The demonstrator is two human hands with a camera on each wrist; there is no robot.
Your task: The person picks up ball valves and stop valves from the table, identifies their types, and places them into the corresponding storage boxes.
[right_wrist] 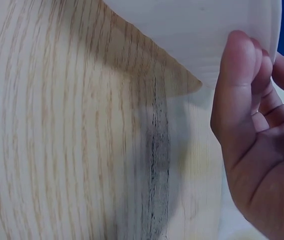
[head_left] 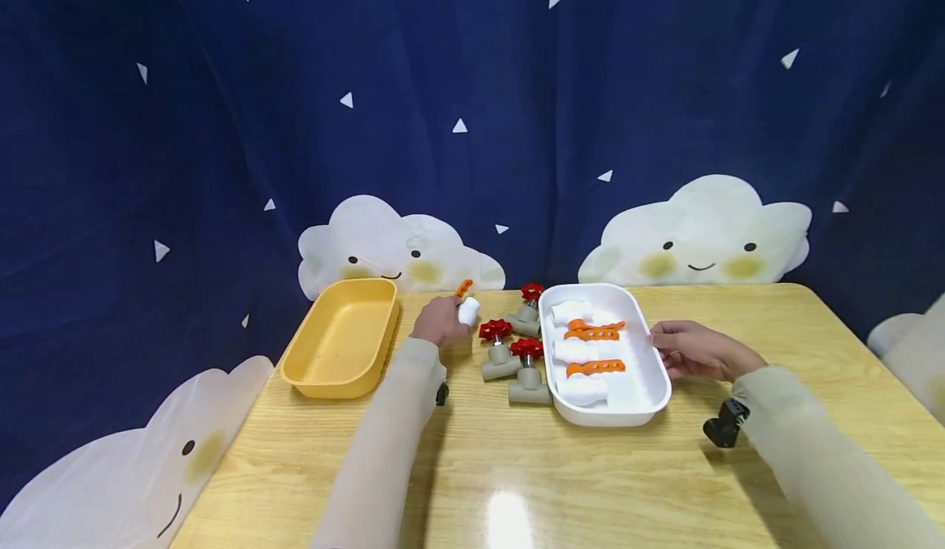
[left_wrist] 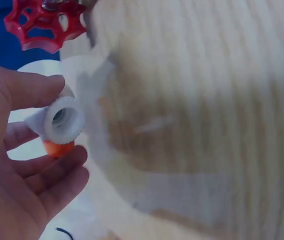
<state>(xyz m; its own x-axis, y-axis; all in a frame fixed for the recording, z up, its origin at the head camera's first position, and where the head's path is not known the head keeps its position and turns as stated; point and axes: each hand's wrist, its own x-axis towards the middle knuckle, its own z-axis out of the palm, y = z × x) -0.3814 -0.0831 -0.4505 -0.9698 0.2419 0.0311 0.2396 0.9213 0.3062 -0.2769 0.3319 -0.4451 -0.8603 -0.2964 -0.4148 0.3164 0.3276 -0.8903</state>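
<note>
My left hand (head_left: 440, 322) pinches a white plastic valve (head_left: 468, 312) with an orange handle (head_left: 463, 288), above the table between the yellow tray and the red-wheeled valves. In the left wrist view, the round open end of this valve (left_wrist: 64, 120) shows between thumb and fingers. My right hand (head_left: 701, 349) grips the right rim of a white tray (head_left: 638, 372). The right wrist view shows its fingers (right_wrist: 236, 75) against the outer wall of that tray (right_wrist: 196, 30). White valves (head_left: 583, 390) with orange handles (head_left: 598, 367) lie inside the white tray.
Three grey valves (head_left: 529, 385) with red handwheels (head_left: 527, 348) stand just left of the white tray. A yellow tray (head_left: 340, 390) sits at the left of the wooden table (head_left: 591, 483). Behind the table hangs a dark blue curtain (head_left: 472, 65).
</note>
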